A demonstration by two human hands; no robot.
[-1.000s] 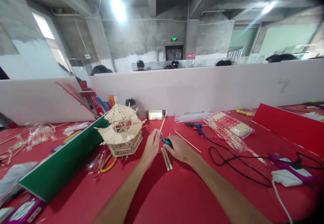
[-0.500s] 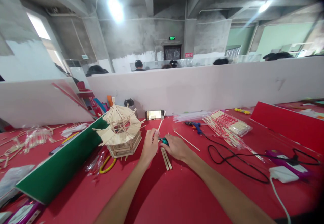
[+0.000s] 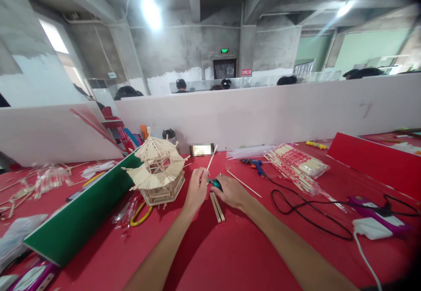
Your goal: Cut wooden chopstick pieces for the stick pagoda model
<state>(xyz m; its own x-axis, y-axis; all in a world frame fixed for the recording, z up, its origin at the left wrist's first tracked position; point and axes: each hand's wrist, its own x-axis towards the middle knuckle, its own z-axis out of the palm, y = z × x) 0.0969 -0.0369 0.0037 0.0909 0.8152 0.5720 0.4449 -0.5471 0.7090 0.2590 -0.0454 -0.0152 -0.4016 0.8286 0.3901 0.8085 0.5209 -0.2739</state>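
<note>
Between finger and thumb, my left hand [image 3: 198,185] grips a thin wooden stick [image 3: 212,157] that points up and away. My right hand [image 3: 230,190] is closed around green-handled pliers [image 3: 216,184], whose jaws reach toward the stick at my left fingertips. Whether the jaws touch it I cannot tell. Several cut sticks [image 3: 217,207] lie side by side just below my hands. A single stick [image 3: 244,183] rests to the right. Left of my hands stands a pavilion model [image 3: 158,172] built of sticks, with a two-tiered roof.
A blue glue gun [image 3: 256,166] lies right of centre, its black cord [image 3: 296,212] looping to a purple power strip [image 3: 378,210]. Behind it are bagged sticks [image 3: 297,164]. A green board [image 3: 82,210] and a red board [image 3: 375,164] flank the workspace; a white partition [image 3: 263,115] runs behind.
The whole view has shifted very slightly. Both hands stay together at nearly the same spot, still holding the stick and the pliers.
</note>
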